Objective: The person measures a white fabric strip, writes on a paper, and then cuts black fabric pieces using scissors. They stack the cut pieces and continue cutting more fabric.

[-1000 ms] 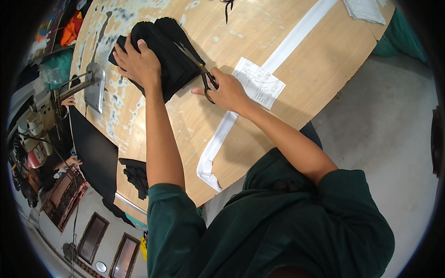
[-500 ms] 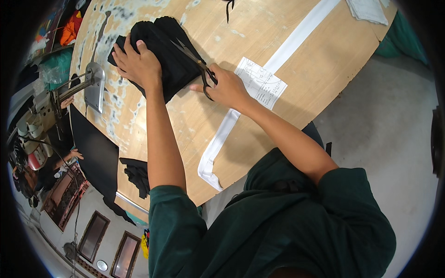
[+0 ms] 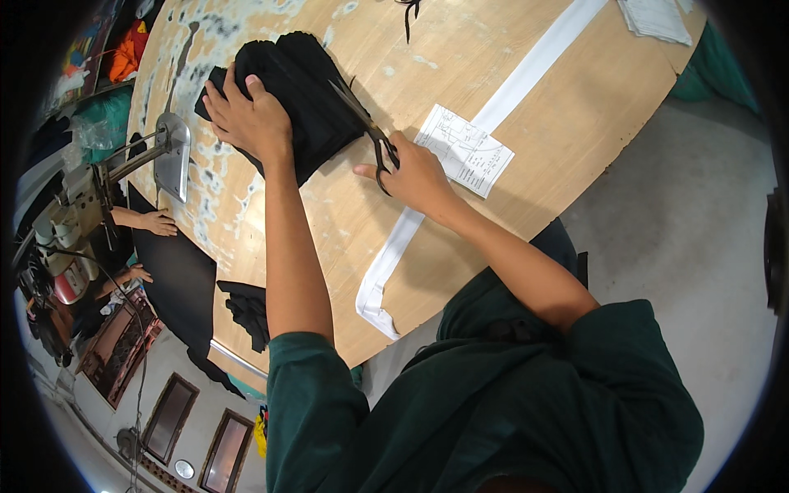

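Observation:
A folded black cloth (image 3: 316, 107) lies on the wooden table, far left of its middle. My left hand (image 3: 253, 122) rests on the cloth's left part with its fingers spread, pressing flat and gripping nothing. In my right hand (image 3: 421, 179) is a pair of scissors (image 3: 367, 121) with dark handles, fingers through the loops. The blades point far and left, over the cloth's right edge, and stand slightly apart. Whether any cloth lies between them I cannot tell.
A printed paper sheet (image 3: 477, 156) lies across a long white strip (image 3: 538, 70). Black scraps (image 3: 245, 311) sit at the table's near left edge. Beyond, at a sewing machine (image 3: 78, 222), another person's hand (image 3: 156, 223) touches black fabric (image 3: 181, 267). White papers (image 3: 656, 18) lie far right.
The scissors in my right hand have drawn right and slightly nearer, toward the cloth's edge. My left hand stays on the cloth. The other person's hand has reached out onto the black fabric.

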Tool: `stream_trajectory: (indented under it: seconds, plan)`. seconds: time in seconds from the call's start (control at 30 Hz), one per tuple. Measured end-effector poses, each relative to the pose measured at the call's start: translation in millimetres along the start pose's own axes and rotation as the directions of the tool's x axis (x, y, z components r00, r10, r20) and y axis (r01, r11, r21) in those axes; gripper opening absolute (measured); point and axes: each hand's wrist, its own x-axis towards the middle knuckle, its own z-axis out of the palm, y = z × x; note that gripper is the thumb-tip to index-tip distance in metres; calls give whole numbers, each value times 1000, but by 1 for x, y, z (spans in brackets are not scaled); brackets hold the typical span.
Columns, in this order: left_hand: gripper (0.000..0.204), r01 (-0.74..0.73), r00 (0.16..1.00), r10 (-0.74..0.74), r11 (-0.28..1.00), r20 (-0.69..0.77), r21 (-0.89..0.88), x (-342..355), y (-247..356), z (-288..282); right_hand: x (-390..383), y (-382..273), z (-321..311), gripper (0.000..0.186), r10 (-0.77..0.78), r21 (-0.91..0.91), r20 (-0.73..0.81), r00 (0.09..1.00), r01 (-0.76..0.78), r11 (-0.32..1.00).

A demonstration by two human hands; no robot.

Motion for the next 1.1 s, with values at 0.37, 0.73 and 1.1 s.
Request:
stream_trajectory:
  seconds: [0.37, 0.73, 1.1]
  plan:
    - [49, -19, 999, 20, 999, -35, 46, 1, -4, 5, 23, -14, -8, 87, -28, 31, -3, 1000, 28, 999]
    - [49, -34, 998, 38, 997, -46, 68, 2, -2, 5, 62, -13, -10, 71, -134, -56, -22, 991, 132, 990]
    - [48, -18, 999, 19, 999, -28, 30, 5, -2, 3, 58, -10, -6, 74, -128, -9, -40, 991, 128, 992]
